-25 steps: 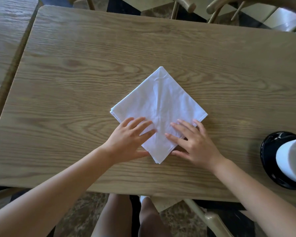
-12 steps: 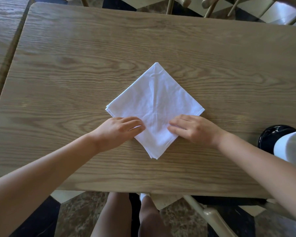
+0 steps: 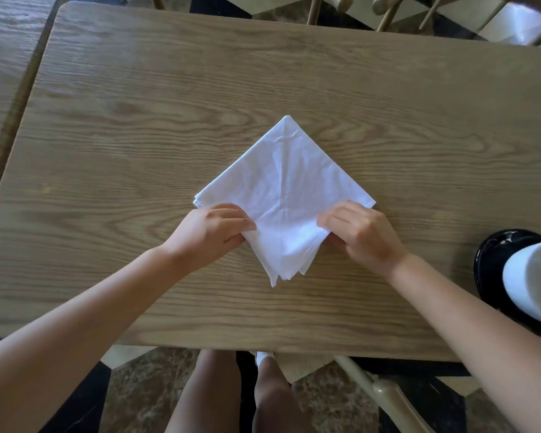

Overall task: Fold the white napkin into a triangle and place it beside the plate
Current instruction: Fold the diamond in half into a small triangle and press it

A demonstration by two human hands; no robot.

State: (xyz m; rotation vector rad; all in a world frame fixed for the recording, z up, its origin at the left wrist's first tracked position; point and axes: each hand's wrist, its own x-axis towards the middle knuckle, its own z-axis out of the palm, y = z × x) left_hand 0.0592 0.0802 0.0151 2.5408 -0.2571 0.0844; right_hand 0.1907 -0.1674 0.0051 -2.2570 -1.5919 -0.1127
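The white napkin (image 3: 283,185) lies on the wooden table (image 3: 138,135) as a folded square turned like a diamond, one corner pointing away from me and the layered near corner pointing at me. My left hand (image 3: 211,234) pinches the napkin's lower left edge. My right hand (image 3: 361,232) pinches its lower right edge. The near layers are slightly lifted and fanned apart. A black plate (image 3: 494,264) sits at the right edge of the table, partly covered by a white cup (image 3: 534,279).
A second wooden table (image 3: 3,73) stands to the left across a narrow gap. Chair backs (image 3: 388,10) show beyond the far edge, and a chair arm (image 3: 384,392) sits below the near edge by my legs.
Both hands went from lying flat on the napkin to curling and pinching its lower side edges. The near corner layers have lifted and spread.
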